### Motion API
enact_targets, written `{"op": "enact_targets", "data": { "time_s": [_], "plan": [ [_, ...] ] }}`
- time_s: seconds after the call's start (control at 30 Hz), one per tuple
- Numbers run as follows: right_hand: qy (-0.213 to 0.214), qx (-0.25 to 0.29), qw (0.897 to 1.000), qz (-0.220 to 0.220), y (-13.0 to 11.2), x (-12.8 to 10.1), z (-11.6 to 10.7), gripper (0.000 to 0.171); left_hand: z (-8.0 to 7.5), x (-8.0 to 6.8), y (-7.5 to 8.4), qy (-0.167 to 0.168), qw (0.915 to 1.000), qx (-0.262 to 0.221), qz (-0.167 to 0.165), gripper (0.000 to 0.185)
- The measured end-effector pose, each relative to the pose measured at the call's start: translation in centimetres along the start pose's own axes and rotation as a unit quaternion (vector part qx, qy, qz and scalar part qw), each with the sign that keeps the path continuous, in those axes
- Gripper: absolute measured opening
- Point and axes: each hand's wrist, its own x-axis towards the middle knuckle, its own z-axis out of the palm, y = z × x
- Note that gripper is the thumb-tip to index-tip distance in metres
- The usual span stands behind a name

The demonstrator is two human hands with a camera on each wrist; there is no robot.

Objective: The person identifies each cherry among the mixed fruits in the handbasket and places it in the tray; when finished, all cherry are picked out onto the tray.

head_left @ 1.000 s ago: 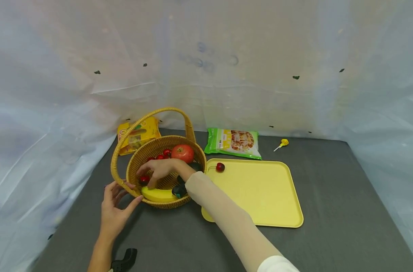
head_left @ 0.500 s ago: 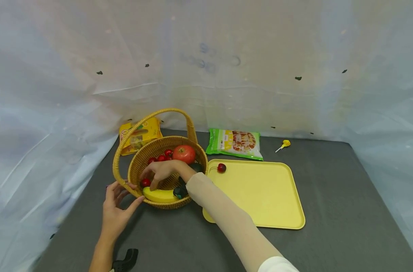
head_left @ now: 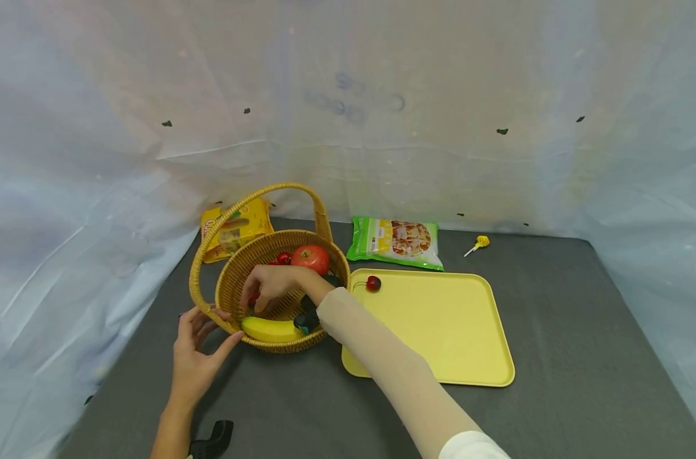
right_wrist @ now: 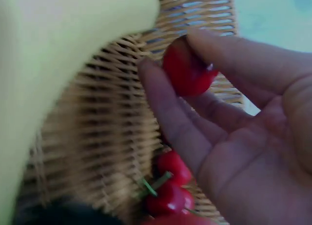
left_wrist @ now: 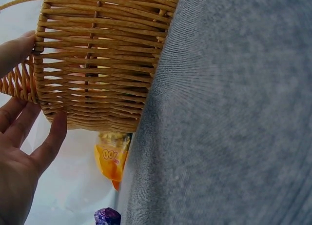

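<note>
- Grey table [head_left: 566,331]: basket [left_wrist: 102,64] could tip if the left hand [head_left: 194,366], gripping it, pulls
- Right hand [right_wrist: 248,142] pinches a cherry [right_wrist: 187,73]; smooth, it might slip

The basket [head_left: 229,292] is woven golden-tan, the cherry [right_wrist: 183,73] glossy red, banana [head_left: 273,330] yellow, apple [head_left: 310,257] red, tray [head_left: 440,328] plain yellow, worktop [head_left: 572,331] dark grey, lollipop [head_left: 482,241] yellow.

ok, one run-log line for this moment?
right grip: pinches cherry inside basket | left grip: holds basket rim | in basket: banana, more cherries | tray: lone cherry
</note>
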Motion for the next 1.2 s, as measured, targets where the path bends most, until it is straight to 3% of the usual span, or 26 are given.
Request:
{"op": "enact_targets", "data": {
  "time_s": [0.13,0.23,0.37,0.57,0.73,0.93,1.2],
  "plan": [
    [0.037,-0.038,0.996,-0.065,-0.2,-2.2,-1.5,0.022,0.2,0.1,0.2,0.005,0.9999,-0.004,0.009,0.081],
    [0.08,-0.071,0.99,-0.089,0.3,-5.1,-2.8,0.024,0.4,0.2,1.0,0.008,0.9999,-0.004,0.011,0.079],
    [0.16,-0.092,0.978,-0.095,2.2,-10.2,-4.0,0.034,0.6,0.5,2.7,0.007,1.0,0.002,0.005,0.076],
    [0.295,-0.033,0.952,-0.081,6.9,-19.0,-3.4,0.043,0.6,0.6,4.0,0.009,0.9992,0.014,-0.036,0.073],
    [0.34,-0.003,0.939,-0.04,10.8,-24.0,-2.1,0.043,0.4,0.8,3.8,0.017,0.9996,0.007,-0.019,0.073],
    [0.354,0.0,0.935,-0.022,13.5,-26.2,-1.0,0.047,0.3,0.8,3.0,0.016,0.999,-0.022,0.037,0.077],
    [0.343,0.014,0.939,-0.023,14.5,-25.8,-0.5,0.038,0.4,0.8,3.1,0.013,0.9989,-0.018,0.04,0.078]
  ]
}}
